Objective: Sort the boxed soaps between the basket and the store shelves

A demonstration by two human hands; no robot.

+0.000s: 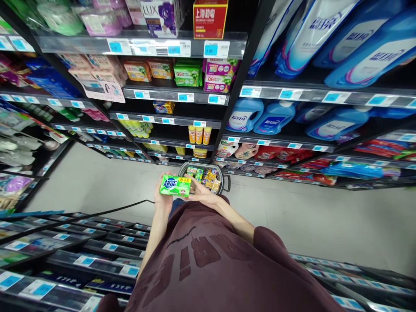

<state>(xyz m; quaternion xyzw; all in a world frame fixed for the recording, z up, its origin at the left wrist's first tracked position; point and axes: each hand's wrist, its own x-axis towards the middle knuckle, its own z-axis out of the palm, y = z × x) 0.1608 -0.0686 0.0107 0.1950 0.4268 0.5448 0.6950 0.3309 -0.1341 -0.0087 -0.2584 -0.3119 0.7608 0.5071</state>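
Between my two hands is a green soap pack [175, 186] with a blue logo and a yellow label, held level in front of my body. My left hand [163, 200] grips its left end, with the thumb at the edge. My right hand [202, 191] closes on the right end, its fingers partly behind the pack. Just beyond the hands, a grey basket [222, 184] stands on the floor, holding green packs [195, 173] and several yellow-and-purple packs [210, 177]. The pack and my right hand cover part of the basket.
Ahead rises a shelf [169, 95] of boxed soaps, with yellow bottles [199, 134] lower down. Blue detergent bottles [274, 118] fill the shelves at right. Another priced shelf [81, 260] runs close behind me. Grey floor [292, 212] stretches along the aisle.
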